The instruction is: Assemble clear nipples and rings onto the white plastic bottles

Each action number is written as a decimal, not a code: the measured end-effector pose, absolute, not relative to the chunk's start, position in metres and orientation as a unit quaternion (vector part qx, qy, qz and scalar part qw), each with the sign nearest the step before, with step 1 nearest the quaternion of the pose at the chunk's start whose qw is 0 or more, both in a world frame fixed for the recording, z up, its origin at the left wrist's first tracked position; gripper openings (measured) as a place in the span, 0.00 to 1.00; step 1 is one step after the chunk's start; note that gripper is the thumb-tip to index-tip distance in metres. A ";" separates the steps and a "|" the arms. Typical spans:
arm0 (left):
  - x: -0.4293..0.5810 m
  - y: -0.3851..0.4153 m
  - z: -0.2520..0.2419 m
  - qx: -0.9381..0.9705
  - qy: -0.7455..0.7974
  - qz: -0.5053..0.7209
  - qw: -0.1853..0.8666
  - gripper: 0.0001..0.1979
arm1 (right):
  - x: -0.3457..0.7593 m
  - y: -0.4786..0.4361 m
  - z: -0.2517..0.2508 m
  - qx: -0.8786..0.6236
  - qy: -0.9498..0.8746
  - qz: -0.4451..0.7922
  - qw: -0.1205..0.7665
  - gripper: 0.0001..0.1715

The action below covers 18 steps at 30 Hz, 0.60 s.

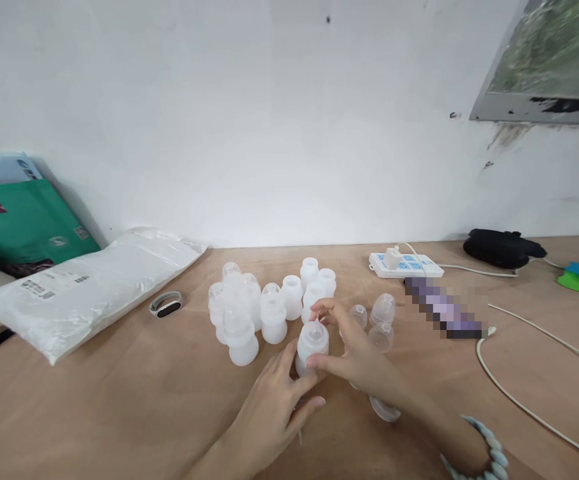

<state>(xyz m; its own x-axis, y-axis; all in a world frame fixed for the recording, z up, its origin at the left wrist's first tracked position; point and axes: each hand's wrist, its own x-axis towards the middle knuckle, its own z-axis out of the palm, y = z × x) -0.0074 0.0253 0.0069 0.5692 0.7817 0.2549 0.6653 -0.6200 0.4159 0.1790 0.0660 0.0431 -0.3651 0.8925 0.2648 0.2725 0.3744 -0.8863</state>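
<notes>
One white bottle (309,363) with a clear teat (314,331) is held upright between my two hands over the brown table (94,413): my left hand (277,393) is curled round its lower side, while my right hand (352,350) bends about its top, fingers at the teat, thumb against the side. More white bottles (274,323) cluster behind and leftward; clear domed caps (383,309) sit just right, a power strip (427,268) beyond, near the wall (289,133).

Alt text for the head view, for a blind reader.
A person's left hand and right hand hold a white bottle with a clear top at a brown table. More white bottles stand behind and left; clear domed covers sit to the right.
</notes>
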 end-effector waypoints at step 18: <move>-0.008 0.026 0.003 0.880 0.408 0.214 0.114 0.16 | 0.187 0.067 0.052 -0.356 -0.742 0.424 0.378 0.31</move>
